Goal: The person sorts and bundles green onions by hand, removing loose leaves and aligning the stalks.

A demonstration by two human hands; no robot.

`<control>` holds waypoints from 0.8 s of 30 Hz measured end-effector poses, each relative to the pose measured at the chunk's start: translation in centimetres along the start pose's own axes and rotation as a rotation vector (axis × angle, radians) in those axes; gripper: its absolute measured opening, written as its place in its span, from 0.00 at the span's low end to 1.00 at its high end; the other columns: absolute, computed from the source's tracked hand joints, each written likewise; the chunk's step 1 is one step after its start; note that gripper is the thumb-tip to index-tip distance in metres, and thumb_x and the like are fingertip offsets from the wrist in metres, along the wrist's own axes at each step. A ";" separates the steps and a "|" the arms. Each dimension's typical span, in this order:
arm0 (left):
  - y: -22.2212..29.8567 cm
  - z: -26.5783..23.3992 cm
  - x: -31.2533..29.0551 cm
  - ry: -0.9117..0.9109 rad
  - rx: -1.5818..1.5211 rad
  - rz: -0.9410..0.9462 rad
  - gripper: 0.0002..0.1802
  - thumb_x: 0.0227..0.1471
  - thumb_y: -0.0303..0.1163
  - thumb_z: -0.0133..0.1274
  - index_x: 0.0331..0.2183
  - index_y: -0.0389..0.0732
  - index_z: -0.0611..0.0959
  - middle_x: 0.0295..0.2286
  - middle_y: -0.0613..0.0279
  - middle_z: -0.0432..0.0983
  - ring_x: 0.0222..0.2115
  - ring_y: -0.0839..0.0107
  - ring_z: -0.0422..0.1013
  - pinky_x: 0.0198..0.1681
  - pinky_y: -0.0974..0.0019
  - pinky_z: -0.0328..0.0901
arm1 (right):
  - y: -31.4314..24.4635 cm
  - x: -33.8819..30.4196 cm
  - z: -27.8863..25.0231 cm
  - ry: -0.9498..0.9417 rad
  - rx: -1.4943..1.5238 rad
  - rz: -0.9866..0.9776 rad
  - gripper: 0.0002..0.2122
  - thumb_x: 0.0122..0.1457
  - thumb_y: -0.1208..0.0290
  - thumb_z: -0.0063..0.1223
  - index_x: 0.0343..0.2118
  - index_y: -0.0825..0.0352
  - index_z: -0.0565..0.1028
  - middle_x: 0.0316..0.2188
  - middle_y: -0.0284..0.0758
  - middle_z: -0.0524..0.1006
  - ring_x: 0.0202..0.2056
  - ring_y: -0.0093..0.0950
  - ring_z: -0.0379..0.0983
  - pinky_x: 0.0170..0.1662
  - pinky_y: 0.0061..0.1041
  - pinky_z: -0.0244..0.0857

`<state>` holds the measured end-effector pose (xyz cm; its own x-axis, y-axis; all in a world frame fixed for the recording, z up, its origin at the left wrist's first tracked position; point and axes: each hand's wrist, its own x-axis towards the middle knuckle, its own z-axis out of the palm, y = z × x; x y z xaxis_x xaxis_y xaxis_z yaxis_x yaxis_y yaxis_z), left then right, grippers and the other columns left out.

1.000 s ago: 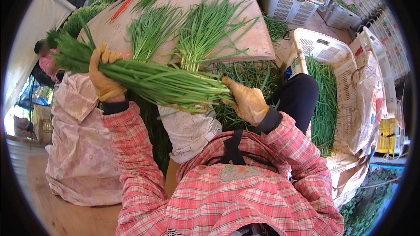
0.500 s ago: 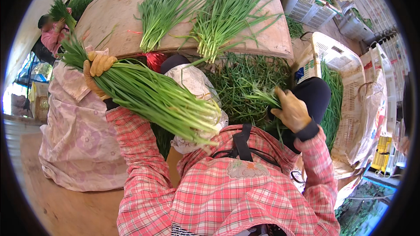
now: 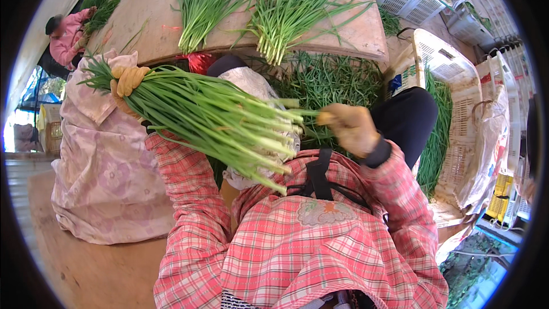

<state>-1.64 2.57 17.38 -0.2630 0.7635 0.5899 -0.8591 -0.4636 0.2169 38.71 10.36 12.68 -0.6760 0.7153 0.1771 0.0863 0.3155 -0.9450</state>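
Note:
My left hand (image 3: 128, 87), in a tan glove, is wrapped round the leafy end of a thick bunch of garlic chives (image 3: 211, 117). The bunch lies slantwise across my lap, its pale stem ends fanned out to the right. Just beyond those ends is my right hand (image 3: 350, 130), gloved too and somewhat blurred. Its fingers are closed on a garlic chive stalk (image 3: 309, 113) that reaches toward the bunch. Two more piles of garlic chives, a left pile (image 3: 209, 8) and a right pile (image 3: 291, 14), rest on the board in front of me.
A wooden board (image 3: 143, 28) spans the far side. Loose green leaves (image 3: 326, 88) heap below its edge. At right stands a white crate (image 3: 452, 71) with greens; another crate (image 3: 403, 0) is behind. A flowered cloth (image 3: 114, 177) drapes at left. Another person (image 3: 66, 43) handles greens far left.
My right hand has moved left from the loose leaves to the bunch's stem ends. The bunch has shifted slightly right and its stems are more spread. The other person's greens have lowered.

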 end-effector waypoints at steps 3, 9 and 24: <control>0.3 -2.6 -1.9 0.098 0.006 0.016 0.06 0.49 0.30 0.45 0.22 0.44 0.68 0.14 0.77 0.61 0.17 0.83 0.55 0.29 0.78 0.54 | 2.9 -1.9 -3.7 0.011 -0.287 0.228 0.08 0.55 0.70 0.51 0.29 0.71 0.76 0.22 0.39 0.76 0.25 0.29 0.72 0.29 0.25 0.65; -6.4 -1.2 -0.6 -0.101 -0.219 0.052 0.04 0.51 0.31 0.42 0.28 0.42 0.67 0.14 0.76 0.64 0.16 0.83 0.59 0.27 0.77 0.58 | 2.9 1.5 -2.5 -0.097 -0.390 -0.035 0.14 0.54 0.60 0.50 0.32 0.69 0.75 0.31 0.45 0.75 0.33 0.42 0.71 0.36 0.34 0.65; -6.1 -4.5 -3.8 0.176 -0.113 0.054 0.04 0.50 0.32 0.44 0.27 0.44 0.68 0.15 0.77 0.62 0.18 0.82 0.57 0.30 0.75 0.55 | 8.9 -1.0 -0.1 0.047 -1.145 0.123 0.04 0.47 0.72 0.48 0.23 0.66 0.71 0.20 0.38 0.73 0.21 0.35 0.72 0.23 0.33 0.65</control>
<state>2.63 4.48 10.34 -0.3741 0.8102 0.4512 -0.8828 -0.4602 0.0945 40.28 12.51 4.10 -0.5905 0.7958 0.1339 0.7801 0.6054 -0.1578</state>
